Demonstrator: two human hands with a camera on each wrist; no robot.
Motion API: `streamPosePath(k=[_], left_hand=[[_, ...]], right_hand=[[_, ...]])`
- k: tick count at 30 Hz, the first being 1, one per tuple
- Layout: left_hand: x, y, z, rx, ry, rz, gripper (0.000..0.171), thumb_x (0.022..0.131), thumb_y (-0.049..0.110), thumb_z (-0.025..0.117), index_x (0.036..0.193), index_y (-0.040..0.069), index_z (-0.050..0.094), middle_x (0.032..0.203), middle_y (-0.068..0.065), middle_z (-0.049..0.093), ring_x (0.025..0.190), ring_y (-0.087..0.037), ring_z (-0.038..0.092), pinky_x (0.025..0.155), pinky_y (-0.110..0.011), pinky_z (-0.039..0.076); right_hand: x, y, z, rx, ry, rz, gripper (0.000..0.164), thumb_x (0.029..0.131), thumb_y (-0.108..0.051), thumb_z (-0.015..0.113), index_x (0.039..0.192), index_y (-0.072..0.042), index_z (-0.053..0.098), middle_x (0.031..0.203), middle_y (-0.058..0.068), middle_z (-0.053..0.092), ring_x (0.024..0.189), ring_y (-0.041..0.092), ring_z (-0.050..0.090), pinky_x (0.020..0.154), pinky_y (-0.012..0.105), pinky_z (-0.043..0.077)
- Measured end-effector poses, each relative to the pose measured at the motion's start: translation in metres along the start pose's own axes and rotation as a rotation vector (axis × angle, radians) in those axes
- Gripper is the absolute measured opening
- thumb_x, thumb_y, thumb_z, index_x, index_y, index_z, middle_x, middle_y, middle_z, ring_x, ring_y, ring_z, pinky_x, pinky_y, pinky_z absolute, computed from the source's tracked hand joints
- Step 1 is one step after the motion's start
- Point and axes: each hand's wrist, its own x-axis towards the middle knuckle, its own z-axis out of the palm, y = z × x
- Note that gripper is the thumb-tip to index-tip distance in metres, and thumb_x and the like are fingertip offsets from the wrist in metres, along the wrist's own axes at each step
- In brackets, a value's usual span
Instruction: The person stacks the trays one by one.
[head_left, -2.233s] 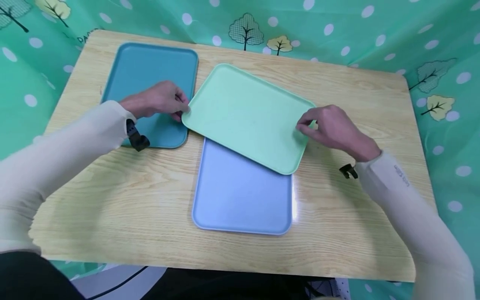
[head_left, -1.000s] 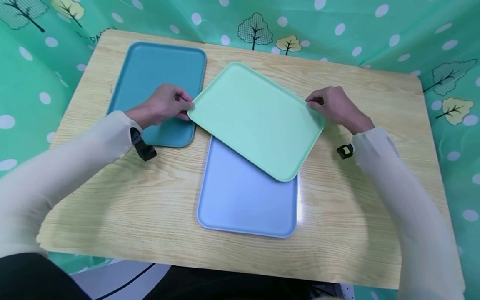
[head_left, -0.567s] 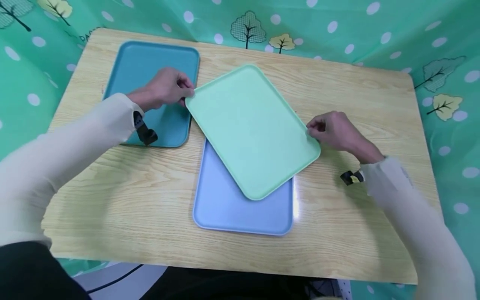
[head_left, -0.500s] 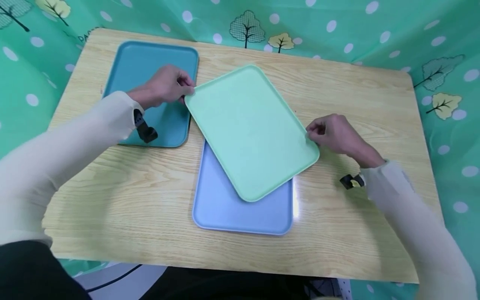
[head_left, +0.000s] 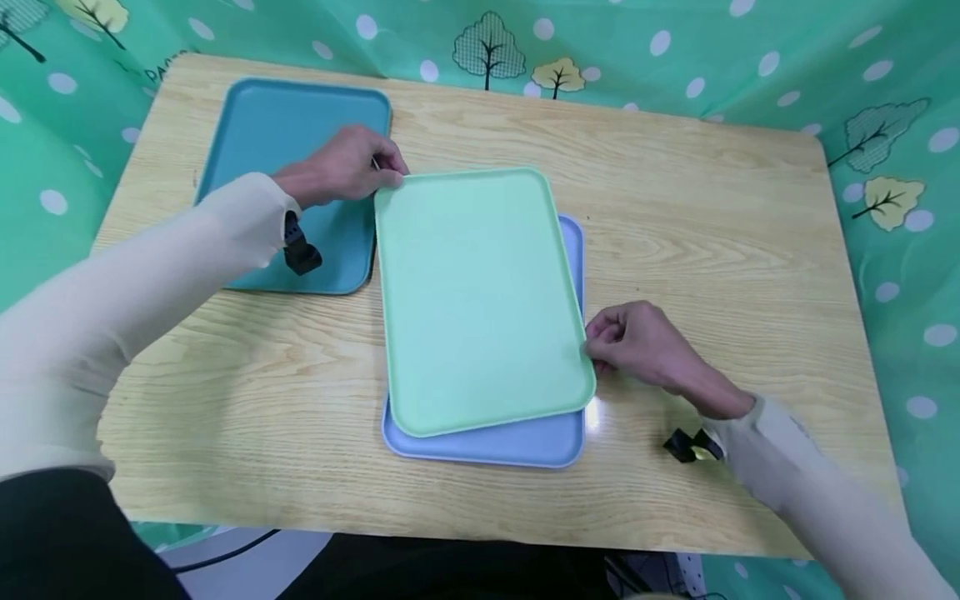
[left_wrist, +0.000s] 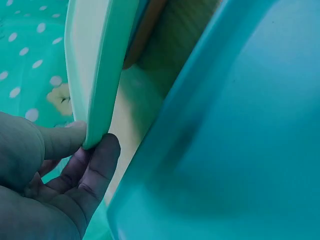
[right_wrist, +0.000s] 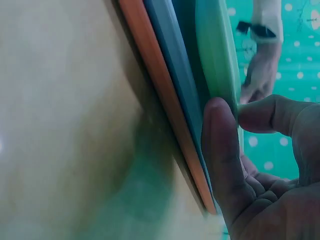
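A light green tray (head_left: 480,308) is held slightly raised over a periwinkle blue tray (head_left: 498,443), covering most of it. My left hand (head_left: 351,167) pinches the green tray's far left corner between thumb and fingers. Its right edge, toward the near corner, is pinched by my right hand (head_left: 636,343). In the right wrist view, a gap separates the green tray (right_wrist: 217,55) from the blue tray's edge (right_wrist: 172,55). Below that blue edge shows an orange-brown edge (right_wrist: 150,65), hidden from the head view.
A teal tray (head_left: 300,112) lies at the back left of the wooden table (head_left: 712,242), under my left wrist. A green patterned curtain (head_left: 615,42) hangs behind and at both sides. The table's front edge runs close to my lap.
The green tray has turned clockwise, bringing its sides nearer in line with the blue tray. My right hand has moved toward me with it; my left hand has shifted slightly right.
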Motion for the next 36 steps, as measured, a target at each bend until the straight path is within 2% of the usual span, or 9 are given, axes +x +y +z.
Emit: streamPosePath(k=[5,13,23,28,32,36], left_hand=[[0.004,0.007,0.005,0.017,-0.036,0.070,0.021,0.101,0.014,0.054,0.112,0.003,0.068,0.115,-0.016,0.063,0.099,-0.026,0.053,0.081,-0.035,0.044],[0.010,0.016,0.008,0.033,-0.043,0.127,0.019,0.100,0.015,0.056,0.106,0.003,0.070,0.106,-0.015,0.064,0.088,-0.024,0.053,0.075,-0.032,0.043],[0.019,0.024,0.018,0.022,-0.096,0.141,0.017,0.101,0.014,0.056,0.104,0.004,0.069,0.106,-0.014,0.064,0.092,-0.024,0.053,0.080,-0.035,0.044],[0.021,0.024,0.021,0.036,-0.098,0.150,0.017,0.100,0.013,0.057,0.104,0.004,0.070,0.108,-0.015,0.065,0.096,-0.025,0.057,0.085,-0.037,0.046],[0.022,0.024,0.022,0.029,-0.095,0.134,0.018,0.100,0.015,0.058,0.106,0.005,0.071,0.109,-0.015,0.066,0.095,-0.024,0.056,0.082,-0.035,0.046],[0.022,0.026,0.021,0.052,-0.086,0.149,0.018,0.099,0.016,0.059,0.106,0.005,0.073,0.108,-0.015,0.068,0.094,-0.023,0.057,0.081,-0.035,0.046]], right_hand=[[-0.010,0.005,0.012,0.103,-0.074,0.046,0.012,0.084,-0.003,0.064,0.092,0.006,0.063,0.070,0.007,0.064,0.064,0.020,0.069,0.062,0.034,0.060],[-0.015,0.010,0.013,0.167,-0.140,0.072,0.014,0.086,-0.004,0.067,0.091,0.007,0.059,0.070,0.008,0.065,0.064,0.019,0.069,0.065,0.037,0.061],[-0.002,0.013,0.006,0.142,-0.094,0.071,0.022,0.091,-0.015,0.070,0.089,0.004,0.059,0.068,0.008,0.070,0.062,0.017,0.070,0.062,0.035,0.061],[0.008,0.011,0.000,0.152,-0.049,0.062,0.020,0.092,-0.012,0.067,0.096,0.007,0.063,0.072,0.008,0.072,0.064,0.018,0.070,0.064,0.032,0.061],[0.015,0.009,-0.004,0.171,-0.033,0.072,0.020,0.092,-0.011,0.067,0.096,0.008,0.063,0.072,0.008,0.072,0.064,0.017,0.070,0.065,0.031,0.061],[0.019,0.009,-0.006,0.208,-0.026,0.090,0.020,0.091,-0.010,0.067,0.097,0.008,0.062,0.071,0.007,0.072,0.063,0.016,0.070,0.066,0.031,0.061]])
